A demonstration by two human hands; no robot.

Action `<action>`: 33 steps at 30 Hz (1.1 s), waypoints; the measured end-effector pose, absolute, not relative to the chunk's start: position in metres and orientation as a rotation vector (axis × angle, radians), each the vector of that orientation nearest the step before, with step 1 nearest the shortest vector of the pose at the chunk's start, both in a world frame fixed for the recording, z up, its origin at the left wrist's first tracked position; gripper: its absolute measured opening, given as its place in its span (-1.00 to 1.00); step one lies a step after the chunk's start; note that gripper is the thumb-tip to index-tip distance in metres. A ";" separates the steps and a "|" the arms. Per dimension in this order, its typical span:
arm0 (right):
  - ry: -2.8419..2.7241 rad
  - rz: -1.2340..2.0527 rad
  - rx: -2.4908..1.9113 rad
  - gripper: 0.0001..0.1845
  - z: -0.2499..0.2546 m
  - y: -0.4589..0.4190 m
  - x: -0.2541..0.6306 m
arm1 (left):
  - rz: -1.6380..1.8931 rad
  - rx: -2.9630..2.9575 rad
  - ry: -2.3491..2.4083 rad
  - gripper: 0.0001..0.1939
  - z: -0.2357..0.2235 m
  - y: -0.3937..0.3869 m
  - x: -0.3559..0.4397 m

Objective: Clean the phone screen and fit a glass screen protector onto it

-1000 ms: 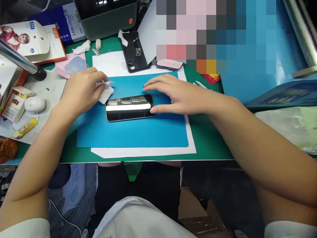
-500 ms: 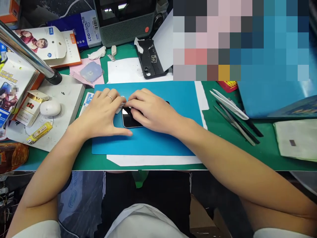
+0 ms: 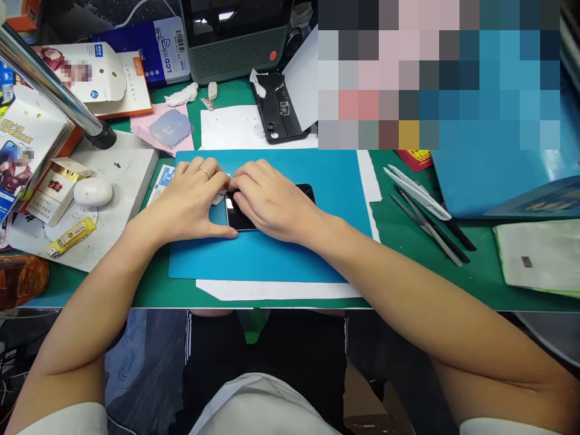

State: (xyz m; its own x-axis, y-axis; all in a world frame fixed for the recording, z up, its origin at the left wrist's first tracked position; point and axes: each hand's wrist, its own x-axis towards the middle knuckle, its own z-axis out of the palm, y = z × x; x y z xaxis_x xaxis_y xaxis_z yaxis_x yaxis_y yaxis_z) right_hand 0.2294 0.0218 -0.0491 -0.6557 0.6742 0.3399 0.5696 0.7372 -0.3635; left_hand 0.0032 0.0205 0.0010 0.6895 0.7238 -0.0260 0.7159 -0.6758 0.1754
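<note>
A black smartphone (image 3: pixel 237 217) lies flat, screen up, on the blue work mat (image 3: pixel 212 260). My left hand (image 3: pixel 188 202), a ring on one finger, spans its left end, with the thumb at the near edge and curled fingers by the far left corner. A crumpled white scrap (image 3: pixel 219 197) sticks out under those fingers. My right hand (image 3: pixel 274 196) arches over the screen, fingers bent and together, tips meeting the left fingers at that corner. Whatever is between its fingertips is hidden. The right hand covers the phone's middle.
Tweezers (image 3: pixel 428 226) and a white pen-like tool (image 3: pixel 419 193) lie on the right, beside a pale cloth (image 3: pixel 539 254). Behind the mat rests a black phone case (image 3: pixel 283 109). Leftward are a grey slab (image 3: pixel 122 175), a white earbud case (image 3: pixel 93 191), a yellow lighter (image 3: pixel 71 237) and a metal pole (image 3: pixel 67 90).
My left thumb has come in to the phone's near edge. My right hand has shifted slightly, and more of the phone's right end shows. The view has tilted a little.
</note>
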 end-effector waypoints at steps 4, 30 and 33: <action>-2.501 0.292 -0.952 -0.68 -0.046 0.021 0.229 | 0.052 2.685 1.161 -0.30 0.001 0.021 0.002; -2.442 0.393 -1.064 -0.72 -0.048 0.016 0.222 | 0.046 2.601 1.190 -0.46 0.000 0.020 0.003; -2.434 0.408 -1.052 -0.74 -0.048 0.017 0.223 | 0.047 2.605 1.182 -0.46 0.000 0.020 0.002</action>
State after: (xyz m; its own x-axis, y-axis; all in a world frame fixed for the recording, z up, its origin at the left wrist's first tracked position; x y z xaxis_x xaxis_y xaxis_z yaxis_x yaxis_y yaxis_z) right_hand 0.2228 0.0168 -0.0480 -0.6050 0.7420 0.2888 0.6074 0.6647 -0.4350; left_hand 0.0023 0.0202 -0.0002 0.6649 0.7420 -0.0853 0.7330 -0.6263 0.2653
